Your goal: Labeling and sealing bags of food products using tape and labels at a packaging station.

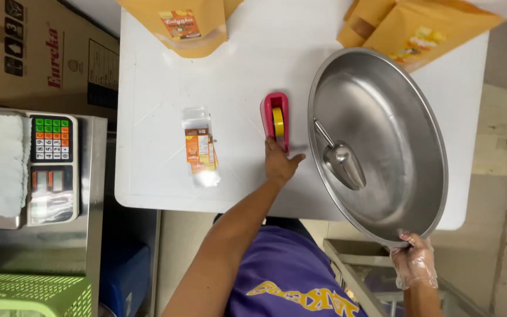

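The person's left hand lies flat and spread on the white table, fingertips touching the near end of the pink tape dispenser, as if to steady it. The gloved right hand pinches the near rim of the big steel basin, which overhangs the table's near right edge. A metal scoop rests inside the basin, and small clear packets lie left of the dispenser.

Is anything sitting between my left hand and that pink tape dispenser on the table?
Nothing visible does. The left hand already rests against the near end of the pink tape dispenser; the steel basin lies to its right.
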